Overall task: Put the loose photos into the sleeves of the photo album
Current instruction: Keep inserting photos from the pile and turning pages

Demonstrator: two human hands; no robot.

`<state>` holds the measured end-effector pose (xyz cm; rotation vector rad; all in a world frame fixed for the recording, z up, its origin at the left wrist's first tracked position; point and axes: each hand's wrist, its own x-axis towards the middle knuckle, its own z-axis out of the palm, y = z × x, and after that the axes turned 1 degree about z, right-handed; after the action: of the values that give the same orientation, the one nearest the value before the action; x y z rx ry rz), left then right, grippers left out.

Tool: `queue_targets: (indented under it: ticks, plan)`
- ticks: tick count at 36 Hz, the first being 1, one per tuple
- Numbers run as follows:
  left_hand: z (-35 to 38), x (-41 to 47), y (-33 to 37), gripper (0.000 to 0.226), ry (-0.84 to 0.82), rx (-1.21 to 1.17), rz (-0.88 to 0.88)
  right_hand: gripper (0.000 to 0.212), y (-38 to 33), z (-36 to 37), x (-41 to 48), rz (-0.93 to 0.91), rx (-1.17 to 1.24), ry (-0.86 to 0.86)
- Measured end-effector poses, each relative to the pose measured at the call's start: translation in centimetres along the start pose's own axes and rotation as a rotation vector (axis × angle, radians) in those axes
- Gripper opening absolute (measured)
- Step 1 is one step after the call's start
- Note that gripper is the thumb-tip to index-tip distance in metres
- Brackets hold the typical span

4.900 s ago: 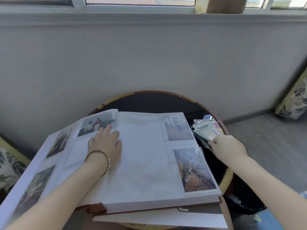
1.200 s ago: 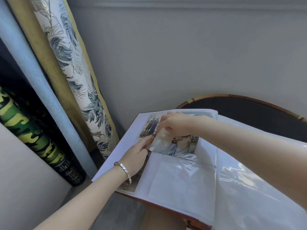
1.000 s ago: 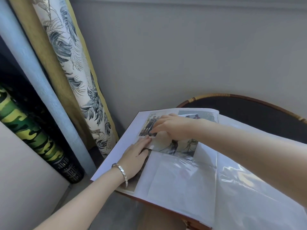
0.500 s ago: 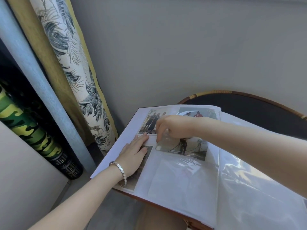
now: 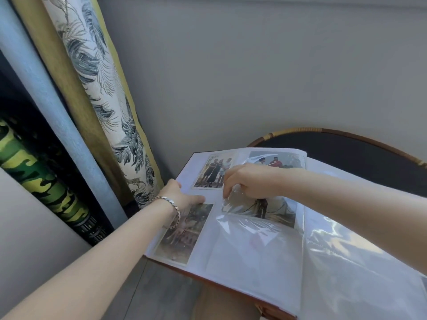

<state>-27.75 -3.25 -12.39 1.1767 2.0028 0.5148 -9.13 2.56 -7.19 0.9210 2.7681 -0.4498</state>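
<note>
The photo (image 5: 265, 207) has slid right into its sleeve (image 5: 249, 226); the right hand (image 5: 251, 183) pinches its left end, length crosswise, while the flat left hand (image 5: 180, 195) presses the album (image 5: 242, 257).

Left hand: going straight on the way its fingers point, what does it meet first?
The left hand would probably meet the left edge of the crinkled clear plastic sleeve over the colour photo of a standing figure, just below the right hand; depth unclear.
</note>
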Motion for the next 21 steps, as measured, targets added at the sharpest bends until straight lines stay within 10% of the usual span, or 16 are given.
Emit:
queue_targets:
  ticks: [5, 10, 21]
  plan:
    - [-0.9, 0.2, 0.4, 0.083, -0.026, -0.041, -0.028, 0.043, -0.2, 0.0, -0.4, 0.0, 0.019, 0.022]
    - [-2.8, 0.3, 1.2, 0.029, -0.009, -0.087, 0.041, 0.042, 0.0, 0.2, -0.6, 0.015, 0.047, 0.06]
    - [-6.4, -2.1, 5.8, 0.024, 0.343, -0.162, 0.346, 0.05, -0.9, -5.1, -0.4, 0.01, 0.098, 0.181]
